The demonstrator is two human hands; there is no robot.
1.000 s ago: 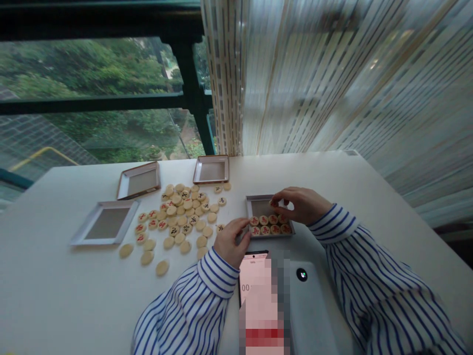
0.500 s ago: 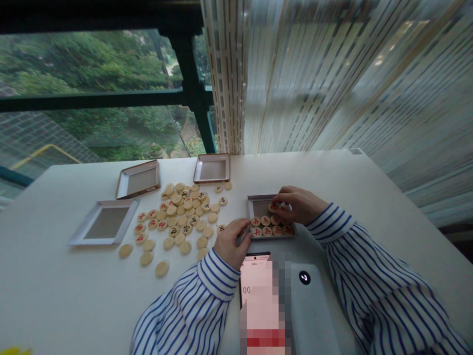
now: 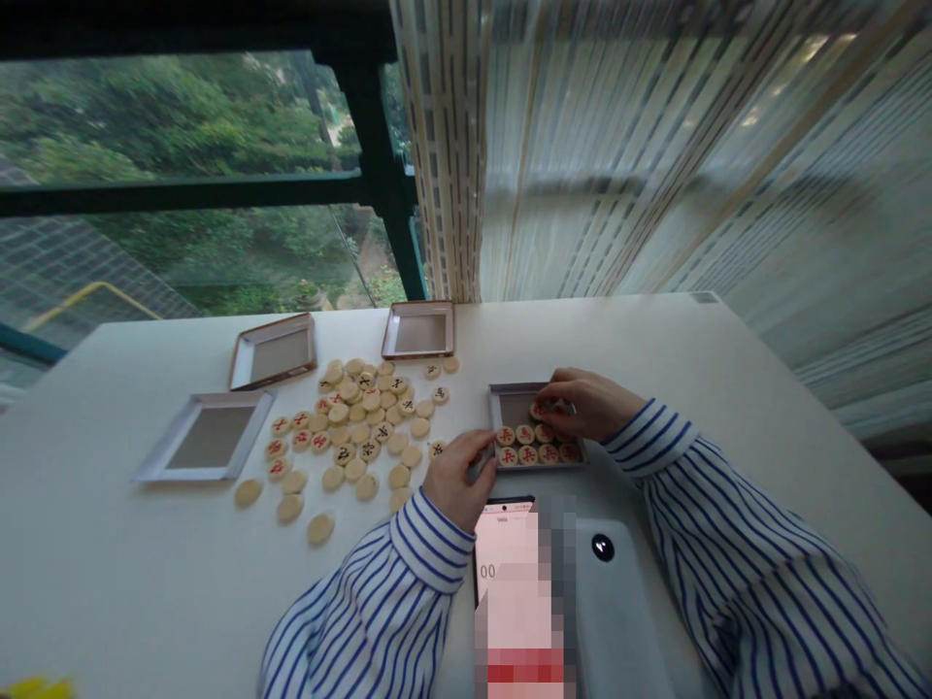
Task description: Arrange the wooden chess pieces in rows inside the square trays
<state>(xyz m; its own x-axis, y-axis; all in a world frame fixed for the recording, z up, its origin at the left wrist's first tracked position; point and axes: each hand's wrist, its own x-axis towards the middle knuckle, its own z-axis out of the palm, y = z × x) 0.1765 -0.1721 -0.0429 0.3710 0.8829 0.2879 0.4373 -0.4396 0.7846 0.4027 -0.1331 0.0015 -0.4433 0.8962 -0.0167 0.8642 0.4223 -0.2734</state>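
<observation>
A shallow box (image 3: 492, 403) holds round Chinese chess pieces (image 3: 527, 454) with red characters, set in rows along its near side. My right hand (image 3: 582, 403) reaches over the box's right side, fingers closed on a red-marked chess piece (image 3: 539, 410). At the box's left edge, my left hand (image 3: 460, 478) grips the wall between thumb and fingers. Left of it lies a loose heap of wooden chess pieces (image 3: 356, 413), some blank side up, others with red or black characters. My right fingers partly hide the pieces at the box's right.
A box tray (image 3: 254, 427) lies left of the heap; two brown-edged box lids (image 3: 313, 349) (image 3: 417, 357) are behind it. In front of me are a phone (image 3: 502, 544) and a white device (image 3: 615, 602) with a round display. A window and striped curtain (image 3: 451, 194) border the table (image 3: 146, 582).
Both hands keep almost the same places at the box. My right fingers have shifted very slightly with the red-marked piece. The heap looks the same.
</observation>
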